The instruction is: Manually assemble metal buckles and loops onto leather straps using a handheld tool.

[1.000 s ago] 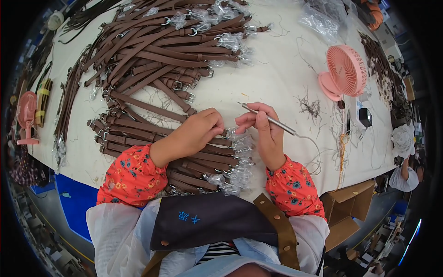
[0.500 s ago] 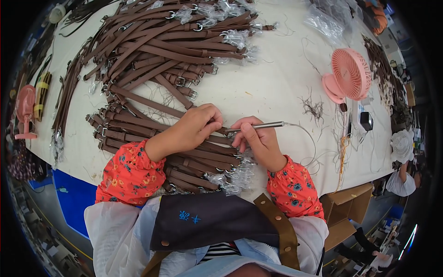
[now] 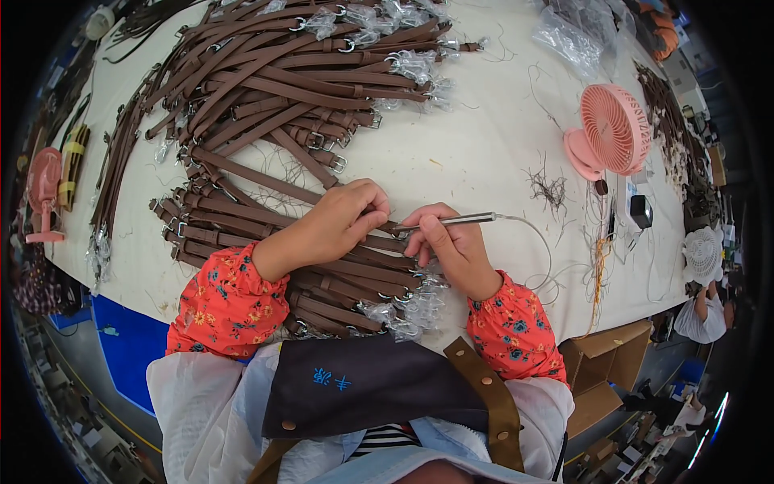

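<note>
Over the middle of the table my left hand [image 3: 339, 224] is closed, pinching a brown leather strap [image 3: 258, 176] that runs from the upper left into the fingers. My right hand [image 3: 453, 252] is closed around a slim, pen-shaped metal tool [image 3: 474, 218] with a thin cable trailing from its back end. Its tip points left, at the strap's end between my two hands; exactly where it touches is hidden by the fingers. Under my wrists lies a row of brown straps [image 3: 355, 284] with metal buckles and clear plastic-wrapped ends.
A large heap of brown straps [image 3: 266, 85] covers the far left. To the right stand a pink fan [image 3: 613, 129], a tangle of dark threads [image 3: 548, 188] and a small black-and-white device [image 3: 640, 211]. Clear plastic bags [image 3: 568, 40] lie far right; a cardboard box [image 3: 605, 363] sits below the table edge.
Both hands, the strap and the tool stay almost in place; the right hand has shifted only very slightly. At the far right, people in the background have moved a little.
</note>
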The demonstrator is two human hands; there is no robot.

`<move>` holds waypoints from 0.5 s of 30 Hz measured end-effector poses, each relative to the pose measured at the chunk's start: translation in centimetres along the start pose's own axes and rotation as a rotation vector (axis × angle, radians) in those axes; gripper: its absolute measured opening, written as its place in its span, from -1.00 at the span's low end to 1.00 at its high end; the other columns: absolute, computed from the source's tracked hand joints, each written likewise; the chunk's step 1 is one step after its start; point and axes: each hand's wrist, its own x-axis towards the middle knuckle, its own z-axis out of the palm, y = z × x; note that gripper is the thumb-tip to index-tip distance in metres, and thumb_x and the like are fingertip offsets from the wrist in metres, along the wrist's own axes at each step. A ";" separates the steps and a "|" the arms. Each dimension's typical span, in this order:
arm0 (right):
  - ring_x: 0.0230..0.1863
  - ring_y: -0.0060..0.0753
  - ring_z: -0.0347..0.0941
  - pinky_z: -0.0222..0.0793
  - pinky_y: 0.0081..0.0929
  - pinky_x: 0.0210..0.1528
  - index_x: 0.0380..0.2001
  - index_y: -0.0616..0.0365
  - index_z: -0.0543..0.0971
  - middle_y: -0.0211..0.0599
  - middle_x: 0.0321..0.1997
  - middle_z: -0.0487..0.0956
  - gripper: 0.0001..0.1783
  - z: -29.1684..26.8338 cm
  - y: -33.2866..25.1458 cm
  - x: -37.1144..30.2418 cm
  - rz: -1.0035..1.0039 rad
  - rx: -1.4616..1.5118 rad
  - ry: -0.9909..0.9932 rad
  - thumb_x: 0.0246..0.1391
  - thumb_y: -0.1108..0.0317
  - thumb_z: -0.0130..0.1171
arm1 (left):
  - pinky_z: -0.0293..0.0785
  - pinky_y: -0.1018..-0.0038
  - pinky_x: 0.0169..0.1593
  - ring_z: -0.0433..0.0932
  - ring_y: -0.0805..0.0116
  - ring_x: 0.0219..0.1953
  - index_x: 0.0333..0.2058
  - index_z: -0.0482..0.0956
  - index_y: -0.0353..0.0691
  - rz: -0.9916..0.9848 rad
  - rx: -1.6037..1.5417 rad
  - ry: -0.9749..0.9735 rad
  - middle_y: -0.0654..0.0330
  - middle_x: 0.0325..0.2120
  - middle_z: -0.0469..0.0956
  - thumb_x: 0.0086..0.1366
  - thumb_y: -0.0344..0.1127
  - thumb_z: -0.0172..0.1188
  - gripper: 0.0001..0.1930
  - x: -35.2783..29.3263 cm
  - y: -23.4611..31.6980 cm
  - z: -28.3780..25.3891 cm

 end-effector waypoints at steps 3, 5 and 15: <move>-0.59 -0.68 0.38 0.30 -0.68 -0.51 -0.19 0.23 0.52 -0.37 -0.52 0.56 -0.63 0.0 -0.1 0.0 -0.004 -0.001 -0.001 0.39 0.14 -0.12 | 0.48 0.44 -0.43 0.50 0.30 -0.44 -0.32 0.41 -0.35 -0.042 -0.084 0.040 0.10 -0.40 0.44 0.29 -0.48 0.12 -0.92 0.0 0.3 0.0; -0.59 -0.68 0.39 0.30 -0.68 -0.52 -0.19 0.25 0.51 -0.37 -0.52 0.56 -0.62 0.0 -0.2 0.0 0.003 0.007 0.020 0.39 0.13 -0.13 | 0.51 0.48 -0.44 0.51 0.37 -0.46 -0.31 0.41 -0.36 -0.051 -0.102 0.043 0.12 -0.38 0.44 0.30 -0.49 0.11 -0.93 -0.1 0.3 0.0; -0.58 -0.68 0.38 0.30 -0.69 -0.51 -0.18 0.25 0.50 -0.37 -0.51 0.55 -0.61 0.0 -0.1 0.0 -0.007 0.015 0.051 0.39 0.12 -0.13 | 0.52 0.54 -0.39 0.46 0.48 -0.43 -0.32 0.41 -0.37 -0.095 -0.130 -0.018 0.17 -0.33 0.41 0.31 -0.52 0.08 -0.95 -0.2 0.2 -0.4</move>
